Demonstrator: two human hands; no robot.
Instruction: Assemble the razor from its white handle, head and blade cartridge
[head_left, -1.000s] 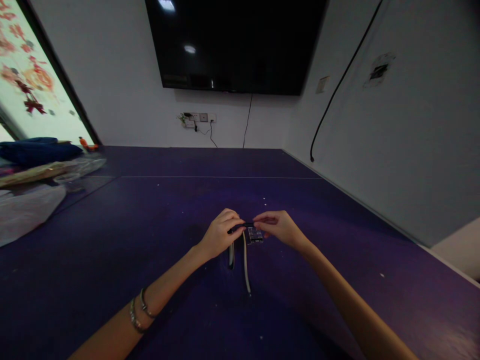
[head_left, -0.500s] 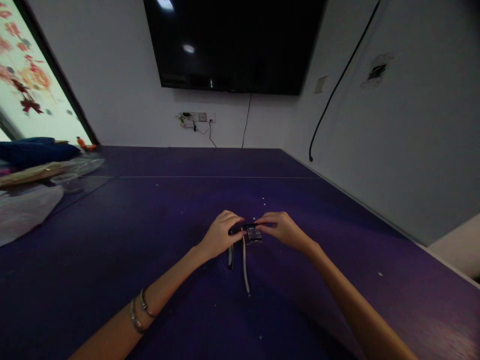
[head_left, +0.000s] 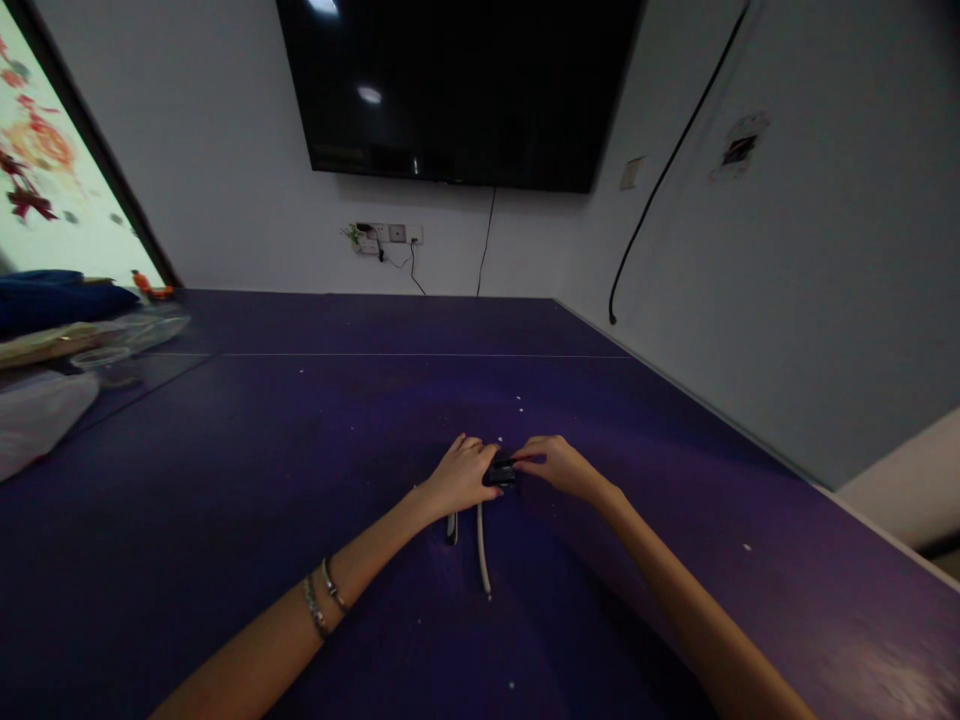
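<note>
A small dark, box-like object [head_left: 502, 476] lies on the purple surface between my hands; its exact kind is too small to make out. My left hand [head_left: 463, 474] grips it from the left, thumb at the near side and fingers over the far side. From the right, my right hand [head_left: 555, 466] pinches at its far right edge with thumb and fingertips. A thin pale strip or cord [head_left: 483, 560] runs toward me from beneath my left hand. Beside it lies a short, narrow dark-and-light item [head_left: 451, 528], partly hidden by that hand.
The purple surface [head_left: 360, 600] carries scattered white specks. Plastic bags [head_left: 45, 420], dark blue cloth [head_left: 64, 300] and a small orange object [head_left: 150, 287] sit at the far left. A black screen [head_left: 457, 90] hangs above wall sockets [head_left: 390, 234]. A black cable [head_left: 675, 155] hangs on the right wall.
My left hand has shifted slightly right and closed further over the dark object. The object now looks darker and more covered. My right fingertips stay at its right edge.
</note>
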